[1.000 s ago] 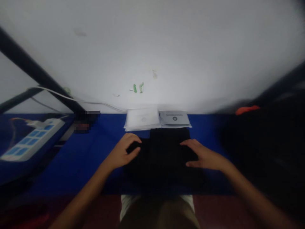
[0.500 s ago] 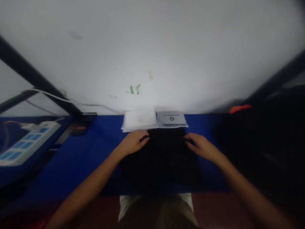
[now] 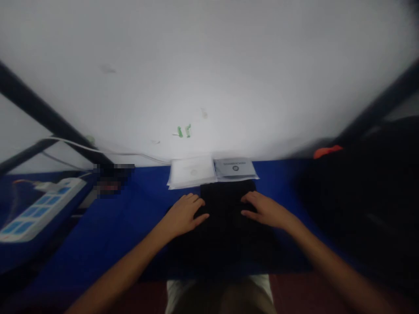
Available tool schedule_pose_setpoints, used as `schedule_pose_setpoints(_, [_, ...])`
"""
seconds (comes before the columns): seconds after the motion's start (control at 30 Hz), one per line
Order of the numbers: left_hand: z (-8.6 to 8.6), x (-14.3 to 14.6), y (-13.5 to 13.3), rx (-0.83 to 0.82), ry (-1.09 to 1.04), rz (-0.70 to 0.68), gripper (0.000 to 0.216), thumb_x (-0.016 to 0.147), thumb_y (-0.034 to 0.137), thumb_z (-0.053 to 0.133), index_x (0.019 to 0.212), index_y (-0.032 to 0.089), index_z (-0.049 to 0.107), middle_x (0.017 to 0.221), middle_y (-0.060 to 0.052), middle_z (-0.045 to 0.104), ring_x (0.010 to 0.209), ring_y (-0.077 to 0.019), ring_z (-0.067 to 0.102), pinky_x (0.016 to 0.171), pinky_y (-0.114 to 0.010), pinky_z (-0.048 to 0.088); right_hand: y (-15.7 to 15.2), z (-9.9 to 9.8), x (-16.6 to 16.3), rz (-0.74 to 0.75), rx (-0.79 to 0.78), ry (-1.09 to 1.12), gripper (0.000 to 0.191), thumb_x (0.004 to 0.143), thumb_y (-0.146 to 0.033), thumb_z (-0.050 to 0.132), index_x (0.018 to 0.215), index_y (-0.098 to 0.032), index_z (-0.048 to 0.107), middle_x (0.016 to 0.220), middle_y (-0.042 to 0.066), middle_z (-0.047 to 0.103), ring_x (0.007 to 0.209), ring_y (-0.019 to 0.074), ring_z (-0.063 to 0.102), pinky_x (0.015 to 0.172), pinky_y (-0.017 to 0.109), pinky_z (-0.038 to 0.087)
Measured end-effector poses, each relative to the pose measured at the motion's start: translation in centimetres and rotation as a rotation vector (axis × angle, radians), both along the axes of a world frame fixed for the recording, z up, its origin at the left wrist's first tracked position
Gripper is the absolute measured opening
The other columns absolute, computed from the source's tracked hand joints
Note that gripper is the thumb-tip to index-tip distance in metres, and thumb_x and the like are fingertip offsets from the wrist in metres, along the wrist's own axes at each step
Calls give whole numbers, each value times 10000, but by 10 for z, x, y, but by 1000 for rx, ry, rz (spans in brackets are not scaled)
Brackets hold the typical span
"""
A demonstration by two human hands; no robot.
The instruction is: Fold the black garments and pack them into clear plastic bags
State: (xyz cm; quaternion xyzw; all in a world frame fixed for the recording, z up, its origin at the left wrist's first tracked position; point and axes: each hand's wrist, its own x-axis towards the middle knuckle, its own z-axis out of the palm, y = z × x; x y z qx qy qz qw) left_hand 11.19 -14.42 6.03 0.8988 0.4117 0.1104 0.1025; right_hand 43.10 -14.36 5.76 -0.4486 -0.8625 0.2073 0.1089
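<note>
Two bare hands at work over a black cloth [image 3: 222,237], which lies on the blue counter [image 3: 131,226] right in front of the person, in the middle of the near side. Left hand [image 3: 183,216] on the cloth's left side – its grip is spread, thumb apart from the fingers and pointing inward. Right hand [image 3: 266,210] opposite, over the cloth's right side, and its grip is spread too, fingertips and thumb well apart – whether either one presses on the fabric, I cannot tell in this dimness.

Just past the cloth's far edge, two flat packs side by side: a white packet [image 3: 192,171] on the left, a grey packet [image 3: 236,170] with dark print and a round mark on the right. Behind them rises the pale wall [image 3: 248,78], green scraps [image 3: 180,131] stuck to it. Over on the far left, a white power strip [image 3: 44,209] with blue sockets, and a pale cable [image 3: 131,153] running toward the packets. Far right, an orange item [image 3: 328,151] beside a big dark heap [image 3: 366,200].
</note>
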Motion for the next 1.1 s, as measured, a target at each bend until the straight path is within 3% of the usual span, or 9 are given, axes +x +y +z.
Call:
schedule_pose_setpoints(0.17, [11,-3,-3,-147,-55,-7,141,944,182,448,884,187,575,869,-40,594,860,-205,535,822,-360,424,2,1,7,-5,-182,80,231,880,-288,605,1086,-188,628,953,74,672,837,206,625,765,331,472])
schedule_pose_setpoints(0.3, [40,-8,-19,-318,-184,-95,118,959,214,447,933,202,561,955,-37,603,904,-180,543,842,-331,440,-5,21,20,48,-407,275,229,848,-383,666,964,-186,666,856,36,677,760,163,623,688,271,476])
schedule_pose_setpoints(0.4, [55,-13,-33,-492,-243,-177,98,935,288,533,978,211,574,1002,-33,632,905,-166,579,818,-303,470,-9,31,31,49,-711,363,314,828,-456,679,958,-171,660,786,30,686,640,129,615,578,235,474])
schedule_pose_setpoints(0.47, [58,-15,-36,-613,-279,-237,144,907,324,587,993,210,586,948,-23,665,828,-150,609,750,-275,492,-5,27,36,-40,-846,412,349,845,-481,650,984,-161,644,737,25,687,508,94,571,460,201,427])
schedule_pose_setpoints(0.57, [53,-12,-33,-740,-356,-299,198,907,350,590,1035,199,588,870,-20,692,721,-127,626,652,-236,497,14,8,41,-340,-751,541,315,847,-460,650,918,-154,639,705,21,688,429,70,535,373,168,383])
schedule_pose_setpoints(0.67, [40,-5,-27,-683,-384,-269,219,912,372,583,1048,202,596,914,-29,690,741,-129,624,663,-241,506,38,-13,45,-648,-656,734,222,825,-356,688,835,-138,651,649,34,691,390,71,526,327,156,386])
schedule_pose_setpoints(0.73, [30,3,-25,-557,-355,-228,233,909,366,585,1085,214,601,1026,-48,674,870,-158,630,775,-287,524,52,-22,48,-762,-688,863,165,826,-287,689,824,-125,664,648,67,708,380,77,535,306,151,389])
schedule_pose_setpoints(0.87, [7,16,-24,-275,-196,-168,393,893,334,595,1266,220,555,1350,-114,555,1277,-281,488,1074,-479,393,72,-30,47,-811,-728,998,126,848,-240,661,816,-119,670,711,112,736,404,87,568,319,150,436])
schedule_pose_setpoints(1.1, [-16,16,-21,-233,-100,-196,573,877,397,618,1402,223,465,1502,-129,425,1401,-305,368,1122,-527,333,91,-43,34,-889,-669,1140,105,790,-175,696,728,-137,620,594,55,673,327,59,462,236,135,306])
